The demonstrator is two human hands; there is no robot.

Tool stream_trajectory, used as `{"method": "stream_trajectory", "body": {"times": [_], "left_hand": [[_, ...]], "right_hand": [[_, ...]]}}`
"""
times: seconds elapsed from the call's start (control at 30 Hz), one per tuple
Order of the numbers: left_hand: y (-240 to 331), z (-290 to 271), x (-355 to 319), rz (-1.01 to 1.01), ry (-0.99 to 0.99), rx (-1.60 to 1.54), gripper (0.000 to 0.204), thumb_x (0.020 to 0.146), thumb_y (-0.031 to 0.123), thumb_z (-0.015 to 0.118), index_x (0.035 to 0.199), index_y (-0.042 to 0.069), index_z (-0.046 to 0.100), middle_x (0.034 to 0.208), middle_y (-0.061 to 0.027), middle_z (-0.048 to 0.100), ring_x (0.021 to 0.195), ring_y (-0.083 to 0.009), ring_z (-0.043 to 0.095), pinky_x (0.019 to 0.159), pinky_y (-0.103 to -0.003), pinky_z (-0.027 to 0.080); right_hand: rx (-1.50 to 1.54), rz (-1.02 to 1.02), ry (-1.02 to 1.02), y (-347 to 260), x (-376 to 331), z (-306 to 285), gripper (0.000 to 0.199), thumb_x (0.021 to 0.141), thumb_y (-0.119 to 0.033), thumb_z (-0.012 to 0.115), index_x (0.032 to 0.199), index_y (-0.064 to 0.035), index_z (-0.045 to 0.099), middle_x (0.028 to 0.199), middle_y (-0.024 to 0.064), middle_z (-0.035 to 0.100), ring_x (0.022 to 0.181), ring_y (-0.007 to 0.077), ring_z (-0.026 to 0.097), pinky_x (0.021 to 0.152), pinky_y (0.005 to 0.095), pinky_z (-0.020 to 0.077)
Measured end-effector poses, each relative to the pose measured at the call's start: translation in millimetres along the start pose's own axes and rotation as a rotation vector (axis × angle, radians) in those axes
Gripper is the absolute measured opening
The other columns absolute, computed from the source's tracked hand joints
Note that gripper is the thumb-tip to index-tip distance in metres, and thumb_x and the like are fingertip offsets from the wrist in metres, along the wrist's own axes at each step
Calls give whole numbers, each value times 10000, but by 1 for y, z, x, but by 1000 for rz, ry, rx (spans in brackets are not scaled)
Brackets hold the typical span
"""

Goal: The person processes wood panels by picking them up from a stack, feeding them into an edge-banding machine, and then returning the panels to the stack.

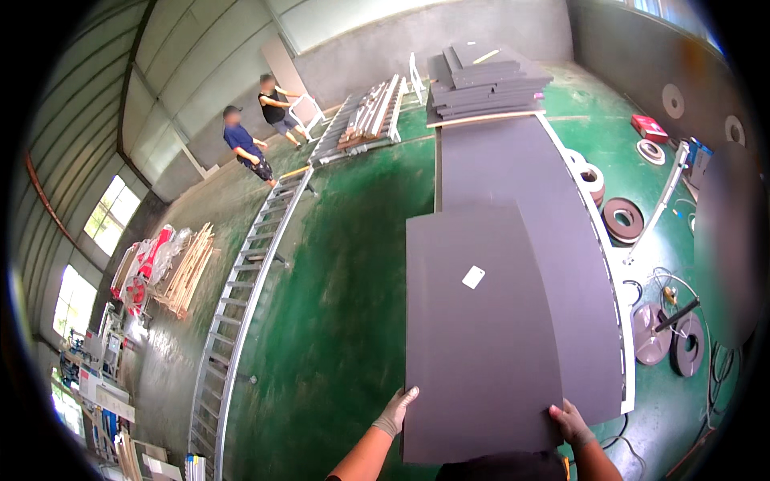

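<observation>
A large dark grey board [473, 337], flat, matte and rectangular, lies in front of the person, its near edge held at both corners. The left hand [396, 412], in a pale glove, grips the near left corner with fingers curled over the edge; the right hand [572, 423], also gloved, clamps the near right corner, thumb on top. The board rests partly over a long grey sheet [513, 176] of the same matte stuff, which stretches away on a white-edged table [628, 377]. A small white rectangular label [473, 277] sits tilted on the board, right of its middle. At the table's far end stands a stack [485, 80] of like grey boards. Right of the table, dark rolls [623, 219] of tape lie on the glossy green floor [345, 305], near a red box [649, 127]. Left runs a metal roller track [241, 297], with pale wooden slats [186, 272] beyond. Two people [257, 132] stand far off.
</observation>
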State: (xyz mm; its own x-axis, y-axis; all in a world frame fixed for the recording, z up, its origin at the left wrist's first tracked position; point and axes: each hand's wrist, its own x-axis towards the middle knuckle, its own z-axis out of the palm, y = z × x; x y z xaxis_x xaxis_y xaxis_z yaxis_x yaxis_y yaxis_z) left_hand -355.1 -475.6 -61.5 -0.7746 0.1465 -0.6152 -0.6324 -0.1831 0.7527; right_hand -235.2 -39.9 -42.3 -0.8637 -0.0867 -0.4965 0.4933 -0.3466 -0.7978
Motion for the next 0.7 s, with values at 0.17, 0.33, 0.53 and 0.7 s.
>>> {"method": "stream_trajectory", "body": {"times": [0.17, 0.33, 0.53, 0.7], "left_hand": [[5, 27, -3, -11, 52, -105, 620, 898, 372, 710, 1355, 23, 476, 1274, -115, 577, 1166, -244, 565, 982, -430, 492], [15, 97, -2, 120, 73, -80, 680, 866, 313, 756, 1387, 10, 440, 1273, -119, 558, 1192, -242, 529, 1026, -421, 442], [-16, 133, 30, 324, 311, 354, 864, 787, 550, 739, 1362, -35, 470, 1402, -260, 411, 1344, -381, 366, 1111, -484, 319], [20, 145, 29, 180, 359, 532, 938, 771, 599, 743, 1341, -93, 470, 1326, -239, 540, 1249, -318, 523, 1046, -413, 422]], "right_hand": [[-76, 92, -18, -50, 27, -13, 582, 941, -289, 662, 1388, 18, 450, 1268, 130, 592, 1163, 225, 565, 1010, 365, 461], [-60, 109, 19, -90, 60, -59, 500, 943, -277, 664, 1310, 34, 528, 1140, 121, 655, 1005, 211, 642, 906, 331, 527], [-321, 72, 88, -139, 109, -111, 450, 946, -273, 667, 1201, 89, 585, 1051, 108, 673, 972, 179, 634, 851, 324, 524], [-1253, -179, 359, -164, 109, -87, 526, 930, -416, 633, 1224, 18, 593, 1030, 206, 697, 936, 363, 667, 848, 381, 516]]}}
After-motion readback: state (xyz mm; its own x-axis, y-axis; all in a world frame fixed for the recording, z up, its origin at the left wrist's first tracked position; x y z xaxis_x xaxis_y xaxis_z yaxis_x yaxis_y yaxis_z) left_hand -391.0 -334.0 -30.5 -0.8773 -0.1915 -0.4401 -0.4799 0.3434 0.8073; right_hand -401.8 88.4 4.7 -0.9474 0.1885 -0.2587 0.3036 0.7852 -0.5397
